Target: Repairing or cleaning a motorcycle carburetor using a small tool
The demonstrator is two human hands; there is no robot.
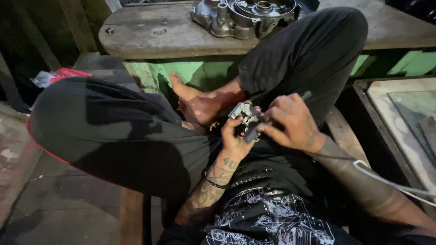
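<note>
- Small metal part (242,113), grey, held over lap, centre frame, just above crossed legs.
- L hand (236,138) clamped on part from below/left, fingers curled round it, thumb side up.
- R hand (290,122) just right of part, closed on dark tool (272,119); tool tip at the part, handle end sticks out upper right past knuckles.
- Hands touching/nearly touching at the part.
- Bare foot (195,102) just left of hands, near the part.
- Engine casing (245,16) on wooden bench (150,34), well apart, top of frame.
- White cable (390,181) over R forearm.
</note>
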